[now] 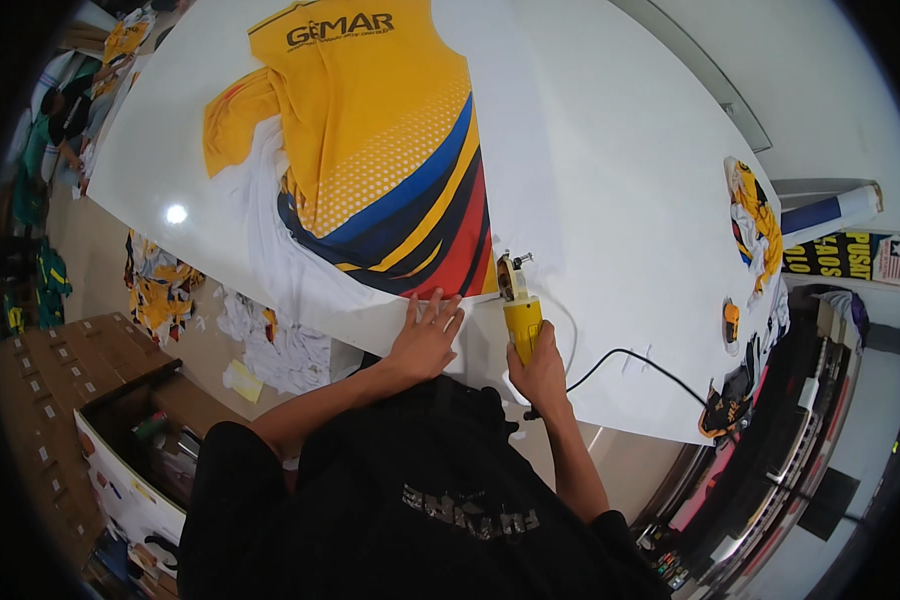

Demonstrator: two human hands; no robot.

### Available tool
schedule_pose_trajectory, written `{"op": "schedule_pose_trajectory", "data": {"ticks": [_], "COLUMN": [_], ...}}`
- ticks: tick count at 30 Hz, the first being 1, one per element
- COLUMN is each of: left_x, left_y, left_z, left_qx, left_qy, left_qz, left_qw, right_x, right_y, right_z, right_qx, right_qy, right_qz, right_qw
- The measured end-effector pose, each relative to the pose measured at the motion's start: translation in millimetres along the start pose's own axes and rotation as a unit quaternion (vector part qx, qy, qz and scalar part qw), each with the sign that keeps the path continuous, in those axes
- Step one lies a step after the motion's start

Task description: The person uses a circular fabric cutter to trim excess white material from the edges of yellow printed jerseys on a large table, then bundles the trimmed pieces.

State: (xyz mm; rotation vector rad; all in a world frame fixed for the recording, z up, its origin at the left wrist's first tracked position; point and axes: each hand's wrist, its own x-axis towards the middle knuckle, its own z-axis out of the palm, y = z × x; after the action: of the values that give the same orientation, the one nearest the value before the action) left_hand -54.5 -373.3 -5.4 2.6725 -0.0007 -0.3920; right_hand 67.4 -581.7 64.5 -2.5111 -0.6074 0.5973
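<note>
Spread over the white table (pixel 630 230) is a yellow printed fabric panel (pixel 380 130) with a band of blue, black and red stripes at its lower end. My left hand (pixel 426 337) lies on the panel's bottom edge, fingers stretched out and pressing the cloth. In my right hand (pixel 540 372) is a yellow handheld electric fabric cutter (pixel 523 318), gripped round its body. Its metal cutting head (pixel 511 275) is at the lower right corner of the panel; whether the blade touches the cloth I cannot tell. White fabric (pixel 285 230) lies under and beside the panel's left side.
A black cord (pixel 660 362) runs across the table to the right. Near the right edge are crumpled fabric scraps (pixel 755 230) and an orange tool or tape measure (pixel 732 322). Cloth scraps (pixel 160 285) and cardboard boxes (pixel 45 400) are at the left. A person (pixel 70 115) sits far left.
</note>
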Motion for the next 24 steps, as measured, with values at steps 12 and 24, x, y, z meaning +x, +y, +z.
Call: {"op": "schedule_pose_trajectory", "data": {"ticks": [12, 24], "left_x": [2.2, 4.4], "left_y": [2.0, 1.3], "left_z": [2.5, -5.1], "left_qx": [0.004, 0.004], "left_qy": [0.007, 0.012], "left_qz": [-0.008, -0.002], "left_qw": [1.0, 1.0], "right_x": [71.2, 183.7], "right_y": [-22.0, -59.7], "right_z": [-1.3, -8.6], "right_qx": [-0.007, -0.039], "right_qy": [-0.005, -0.005], "right_qz": [-0.027, -0.051], "right_qw": [1.0, 0.998]}}
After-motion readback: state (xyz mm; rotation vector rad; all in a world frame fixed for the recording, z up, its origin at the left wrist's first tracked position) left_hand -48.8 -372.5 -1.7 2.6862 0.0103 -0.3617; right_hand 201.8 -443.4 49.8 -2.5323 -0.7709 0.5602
